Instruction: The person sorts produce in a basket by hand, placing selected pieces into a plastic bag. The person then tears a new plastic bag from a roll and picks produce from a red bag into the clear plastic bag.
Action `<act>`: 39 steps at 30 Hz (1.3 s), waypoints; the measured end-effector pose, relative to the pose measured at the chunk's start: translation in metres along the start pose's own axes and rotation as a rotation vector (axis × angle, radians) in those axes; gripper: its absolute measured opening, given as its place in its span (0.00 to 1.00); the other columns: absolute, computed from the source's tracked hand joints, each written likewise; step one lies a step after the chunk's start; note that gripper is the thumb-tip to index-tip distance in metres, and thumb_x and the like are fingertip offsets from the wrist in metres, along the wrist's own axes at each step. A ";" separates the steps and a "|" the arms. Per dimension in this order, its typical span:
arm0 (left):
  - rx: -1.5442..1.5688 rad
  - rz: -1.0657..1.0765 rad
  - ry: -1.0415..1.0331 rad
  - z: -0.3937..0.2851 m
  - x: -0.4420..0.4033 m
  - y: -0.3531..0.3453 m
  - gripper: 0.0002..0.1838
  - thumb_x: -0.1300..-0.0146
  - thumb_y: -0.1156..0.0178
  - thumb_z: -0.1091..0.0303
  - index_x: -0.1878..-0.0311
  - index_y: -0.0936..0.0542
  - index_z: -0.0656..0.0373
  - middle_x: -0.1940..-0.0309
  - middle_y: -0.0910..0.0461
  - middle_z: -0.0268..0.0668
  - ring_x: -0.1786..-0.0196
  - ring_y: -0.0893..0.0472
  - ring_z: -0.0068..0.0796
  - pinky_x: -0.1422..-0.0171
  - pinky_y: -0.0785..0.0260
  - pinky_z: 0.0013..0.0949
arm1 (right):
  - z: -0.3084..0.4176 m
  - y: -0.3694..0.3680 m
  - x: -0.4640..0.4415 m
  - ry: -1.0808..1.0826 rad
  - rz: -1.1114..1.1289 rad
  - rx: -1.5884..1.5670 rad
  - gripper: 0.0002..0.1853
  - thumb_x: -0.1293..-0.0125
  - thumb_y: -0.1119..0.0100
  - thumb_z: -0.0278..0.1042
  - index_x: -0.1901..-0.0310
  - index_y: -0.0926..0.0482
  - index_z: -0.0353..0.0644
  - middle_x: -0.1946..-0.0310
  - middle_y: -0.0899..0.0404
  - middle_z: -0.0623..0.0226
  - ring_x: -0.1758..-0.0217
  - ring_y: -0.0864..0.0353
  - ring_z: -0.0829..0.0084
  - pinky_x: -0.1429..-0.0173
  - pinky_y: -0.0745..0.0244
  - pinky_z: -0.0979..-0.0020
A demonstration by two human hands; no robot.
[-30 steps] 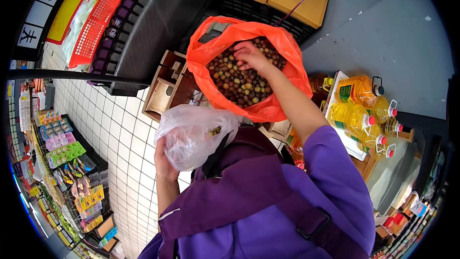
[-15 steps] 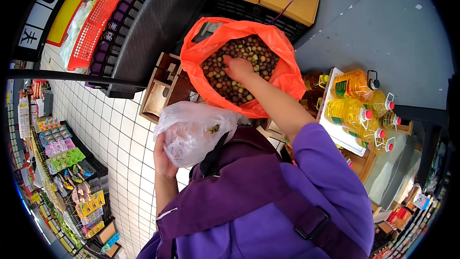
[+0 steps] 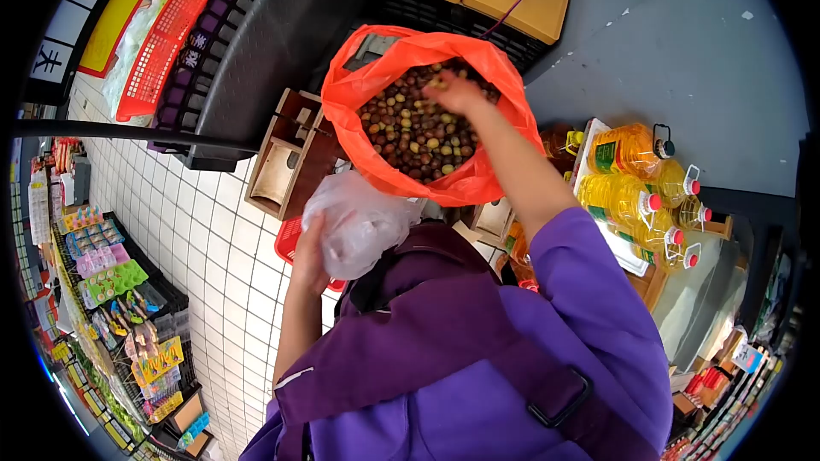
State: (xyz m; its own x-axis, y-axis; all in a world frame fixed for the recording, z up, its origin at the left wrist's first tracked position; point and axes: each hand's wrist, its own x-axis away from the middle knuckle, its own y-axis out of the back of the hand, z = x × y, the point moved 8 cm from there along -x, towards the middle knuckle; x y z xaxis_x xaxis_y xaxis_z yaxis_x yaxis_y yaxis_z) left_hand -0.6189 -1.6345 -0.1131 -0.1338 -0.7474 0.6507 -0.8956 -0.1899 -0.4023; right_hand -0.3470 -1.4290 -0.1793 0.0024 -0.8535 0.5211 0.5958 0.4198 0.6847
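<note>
A large orange plastic bag (image 3: 342, 98) stands wide open, filled with small round brown-and-green fruits that look like jujubes (image 3: 418, 141). My right hand (image 3: 459, 92) reaches into its mouth, over the upper part of the pile. Its fingers point left and are blurred, with a yellowish-green fruit close to the fingertips; whether they grip it is unclear. Below the orange bag, my left hand (image 3: 311, 258) is closed on the left side of a thin translucent plastic bag (image 3: 363, 220). The bag is crumpled, and its contents cannot be made out from here.
Bottles of yellow cooking oil (image 3: 617, 195) stand to the right. A wooden box (image 3: 275, 172) sits left of the orange bag, and part of a red basket (image 3: 290, 239) shows behind my left hand. Brown trays (image 3: 521, 4) lie at the back; a merchandise rack (image 3: 128, 290) is far left.
My right hand has moved right and up across the fruits. My left hand and the translucent bag have shifted right and slightly up, and the red basket behind now shows.
</note>
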 end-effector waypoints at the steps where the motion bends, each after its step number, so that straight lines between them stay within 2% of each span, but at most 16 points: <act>1: -0.065 0.007 0.012 0.002 -0.009 -0.006 0.29 0.37 0.52 0.51 0.40 0.40 0.63 0.47 0.31 0.41 0.46 0.28 0.34 0.46 0.32 0.35 | -0.002 -0.016 -0.006 0.034 -0.080 0.078 0.35 0.47 0.49 0.62 0.43 0.34 0.47 0.47 0.31 0.49 0.43 0.33 0.52 0.40 0.37 0.59; 3: -0.103 -0.037 0.127 0.021 -0.034 0.003 0.28 0.37 0.51 0.51 0.41 0.38 0.60 0.50 0.29 0.37 0.52 0.26 0.29 0.52 0.30 0.32 | 0.014 -0.029 0.017 0.096 0.005 0.154 0.33 0.45 0.50 0.60 0.41 0.36 0.50 0.40 0.40 0.54 0.39 0.39 0.53 0.40 0.38 0.58; 7: -0.015 0.007 0.115 0.019 -0.044 -0.027 0.26 0.37 0.51 0.51 0.42 0.36 0.58 0.54 0.27 0.33 0.58 0.25 0.25 0.59 0.29 0.28 | 0.042 -0.056 0.071 0.291 0.128 0.211 0.27 0.45 0.48 0.57 0.46 0.31 0.53 0.40 0.41 0.58 0.38 0.41 0.56 0.41 0.40 0.51; 10: -0.029 0.010 0.128 0.017 -0.043 -0.032 0.26 0.37 0.52 0.51 0.42 0.36 0.58 0.54 0.27 0.32 0.58 0.25 0.24 0.60 0.29 0.26 | 0.045 -0.072 0.105 0.507 0.032 0.226 0.21 0.44 0.48 0.53 0.50 0.27 0.56 0.42 0.37 0.61 0.38 0.42 0.57 0.40 0.50 0.42; 13: -0.042 0.012 0.135 0.019 -0.041 -0.024 0.26 0.36 0.52 0.51 0.42 0.36 0.58 0.53 0.27 0.32 0.57 0.25 0.25 0.59 0.30 0.26 | 0.043 -0.048 0.117 0.540 0.100 0.198 0.17 0.44 0.47 0.47 0.53 0.25 0.57 0.45 0.34 0.65 0.39 0.42 0.57 0.41 0.51 0.39; 15: 0.045 0.031 0.114 0.019 -0.037 -0.023 0.26 0.36 0.52 0.52 0.41 0.37 0.59 0.51 0.28 0.35 0.53 0.25 0.28 0.55 0.29 0.29 | 0.026 -0.018 0.064 0.545 -0.072 0.168 0.10 0.45 0.49 0.33 0.62 0.21 0.45 0.58 0.24 0.64 0.53 0.27 0.57 0.51 0.32 0.56; 16: 0.042 0.025 0.116 0.020 -0.033 -0.022 0.26 0.36 0.52 0.52 0.41 0.37 0.59 0.51 0.28 0.35 0.53 0.25 0.28 0.55 0.29 0.29 | 0.024 0.012 0.056 0.495 -0.305 0.137 0.09 0.47 0.50 0.27 0.64 0.22 0.40 0.61 0.23 0.59 0.57 0.26 0.56 0.56 0.29 0.61; 17: 0.050 0.008 0.114 0.019 -0.031 -0.022 0.26 0.36 0.53 0.52 0.41 0.38 0.60 0.50 0.28 0.36 0.51 0.25 0.30 0.53 0.30 0.30 | 0.009 0.016 0.029 0.422 -0.395 0.229 0.11 0.47 0.50 0.26 0.61 0.22 0.39 0.59 0.24 0.57 0.56 0.26 0.57 0.54 0.29 0.60; 19: 0.054 -0.024 0.112 0.020 -0.026 -0.019 0.26 0.36 0.53 0.53 0.41 0.38 0.60 0.48 0.29 0.38 0.50 0.26 0.31 0.51 0.30 0.32 | -0.011 0.006 -0.016 0.253 -0.247 0.464 0.17 0.48 0.50 0.24 0.55 0.24 0.40 0.56 0.26 0.57 0.54 0.27 0.56 0.51 0.31 0.61; 22: 0.075 -0.045 0.102 0.019 -0.020 -0.013 0.26 0.36 0.53 0.54 0.40 0.39 0.61 0.48 0.30 0.40 0.48 0.27 0.34 0.47 0.32 0.35 | -0.007 -0.004 -0.028 0.358 -0.486 0.781 0.19 0.49 0.49 0.23 0.52 0.25 0.41 0.56 0.27 0.57 0.52 0.27 0.59 0.49 0.32 0.63; 24: 0.077 -0.037 0.082 0.018 -0.017 -0.013 0.26 0.36 0.53 0.54 0.40 0.39 0.62 0.48 0.30 0.40 0.48 0.27 0.34 0.46 0.32 0.35 | -0.019 -0.006 -0.045 0.275 -0.188 0.620 0.22 0.49 0.47 0.25 0.49 0.28 0.41 0.56 0.26 0.57 0.51 0.27 0.61 0.48 0.32 0.64; 28: 0.084 -0.023 0.072 0.014 -0.016 -0.015 0.27 0.36 0.53 0.54 0.40 0.39 0.62 0.47 0.30 0.41 0.47 0.27 0.35 0.44 0.33 0.36 | -0.046 -0.024 -0.090 0.271 -0.239 0.983 0.24 0.50 0.44 0.31 0.47 0.28 0.43 0.57 0.25 0.57 0.52 0.27 0.61 0.48 0.32 0.64; 30: 0.089 -0.033 0.077 0.014 -0.014 -0.013 0.26 0.36 0.53 0.55 0.40 0.39 0.62 0.47 0.31 0.41 0.46 0.28 0.35 0.44 0.33 0.36 | -0.019 0.001 -0.040 0.105 0.036 0.582 0.21 0.52 0.42 0.36 0.53 0.25 0.43 0.58 0.24 0.59 0.55 0.25 0.62 0.51 0.31 0.64; 33: 0.108 -0.038 0.055 0.013 -0.015 -0.011 0.26 0.35 0.54 0.55 0.40 0.39 0.62 0.46 0.31 0.42 0.46 0.28 0.35 0.43 0.34 0.36 | -0.003 -0.003 -0.007 0.210 0.147 0.437 0.17 0.53 0.41 0.39 0.60 0.25 0.41 0.62 0.24 0.60 0.58 0.25 0.61 0.56 0.30 0.63; 37: 0.095 -0.045 0.072 0.014 -0.017 -0.006 0.26 0.35 0.54 0.55 0.40 0.40 0.62 0.46 0.31 0.42 0.46 0.28 0.35 0.43 0.34 0.36 | 0.043 0.002 0.027 0.541 -0.197 0.104 0.15 0.50 0.43 0.40 0.62 0.28 0.42 0.59 0.28 0.60 0.58 0.25 0.59 0.59 0.29 0.57; 39: 0.104 -0.023 0.084 0.014 -0.018 -0.007 0.26 0.35 0.54 0.55 0.40 0.39 0.62 0.47 0.30 0.41 0.46 0.28 0.35 0.43 0.34 0.36 | 0.061 -0.020 0.030 0.667 -0.232 0.140 0.13 0.53 0.42 0.36 0.64 0.30 0.46 0.60 0.30 0.61 0.62 0.25 0.56 0.61 0.30 0.58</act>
State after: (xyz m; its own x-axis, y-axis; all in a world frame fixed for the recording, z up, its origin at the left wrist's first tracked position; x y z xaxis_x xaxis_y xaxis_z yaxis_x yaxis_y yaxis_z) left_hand -0.6039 -1.6285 -0.1313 -0.1529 -0.6873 0.7101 -0.8505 -0.2744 -0.4487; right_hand -0.4078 -1.4441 -0.1459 0.4047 -0.9137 -0.0375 0.5322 0.2020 0.8222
